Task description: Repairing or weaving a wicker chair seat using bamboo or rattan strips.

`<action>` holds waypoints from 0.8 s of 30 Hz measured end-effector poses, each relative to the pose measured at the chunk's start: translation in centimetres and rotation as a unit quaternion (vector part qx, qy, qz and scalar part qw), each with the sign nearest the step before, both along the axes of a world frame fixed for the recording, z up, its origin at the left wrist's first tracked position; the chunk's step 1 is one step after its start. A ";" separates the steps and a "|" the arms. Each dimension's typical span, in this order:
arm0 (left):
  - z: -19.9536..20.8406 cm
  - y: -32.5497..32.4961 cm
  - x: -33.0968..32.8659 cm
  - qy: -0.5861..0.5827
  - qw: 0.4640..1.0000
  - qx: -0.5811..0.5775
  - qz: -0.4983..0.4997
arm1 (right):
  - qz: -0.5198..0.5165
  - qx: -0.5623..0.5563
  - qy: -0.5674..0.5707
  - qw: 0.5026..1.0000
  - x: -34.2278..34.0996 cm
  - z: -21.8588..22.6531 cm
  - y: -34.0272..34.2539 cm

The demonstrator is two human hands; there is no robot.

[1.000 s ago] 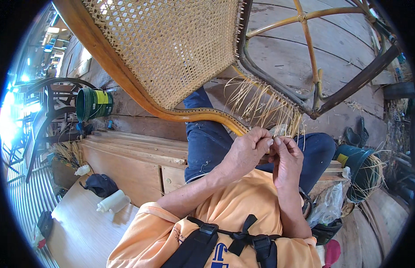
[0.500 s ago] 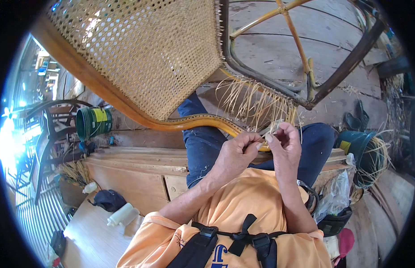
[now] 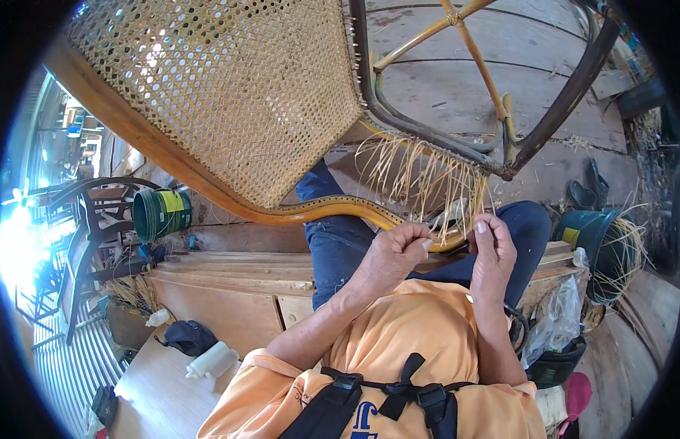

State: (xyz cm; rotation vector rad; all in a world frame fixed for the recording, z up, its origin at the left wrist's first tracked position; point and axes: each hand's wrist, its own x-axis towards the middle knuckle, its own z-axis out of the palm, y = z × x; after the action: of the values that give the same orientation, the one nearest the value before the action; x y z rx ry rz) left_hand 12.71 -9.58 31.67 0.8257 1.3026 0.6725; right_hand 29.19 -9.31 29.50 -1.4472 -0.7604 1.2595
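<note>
A chair with a woven cane panel [image 3: 230,95] and a curved yellow-brown frame [image 3: 332,208] lies tilted over my lap. Small holes run along the frame. My left hand [image 3: 395,254] is closed in a pinch at the near end of this curve; what its fingers hold is too small to make out. To its right, my right hand [image 3: 493,252] is raised and closed, thumb against fingers, at the lower ends of the loose cane strands [image 3: 420,172]. Whether a strand runs between its fingers cannot be seen. The strands hang from the dark frame rail [image 3: 427,143].
Green buckets stand left [image 3: 161,215] and right [image 3: 590,238], the right one holding cane strands. Wooden planks [image 3: 237,269] lie behind my legs. A white bottle [image 3: 212,360] and a dark cap [image 3: 188,337] rest at lower left, a clear plastic bag [image 3: 553,322] at lower right.
My hands have moved apart: the right one has gone right and slightly down, away from the left, which has shifted only a little. The whole view has shifted slightly.
</note>
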 end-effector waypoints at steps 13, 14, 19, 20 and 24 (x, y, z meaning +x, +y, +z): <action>0.1 -0.2 -0.5 0.043 0.994 0.090 -0.045 | 0.106 0.129 -0.159 0.973 -0.8 1.1 0.3; 0.1 -0.2 -0.5 0.043 0.994 0.089 -0.045 | 0.109 0.070 -0.105 0.986 -0.6 0.8 0.1; -0.2 0.3 -1.7 0.022 0.990 0.067 -0.125 | 0.100 -0.132 0.233 0.958 0.0 1.0 -0.5; 0.1 0.4 -1.7 0.022 0.990 0.067 -0.125 | 0.103 -0.132 0.236 0.957 -0.2 1.1 -0.6; 1.0 0.6 -1.4 -0.014 0.994 -0.007 -0.107 | 0.085 -0.129 0.213 0.965 -0.6 1.2 -0.5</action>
State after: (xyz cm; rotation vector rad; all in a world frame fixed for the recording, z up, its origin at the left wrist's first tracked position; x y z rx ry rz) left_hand 11.28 -8.94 32.63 0.9263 1.1732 0.5030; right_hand 28.63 -9.80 30.73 -1.2626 -0.4460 1.7829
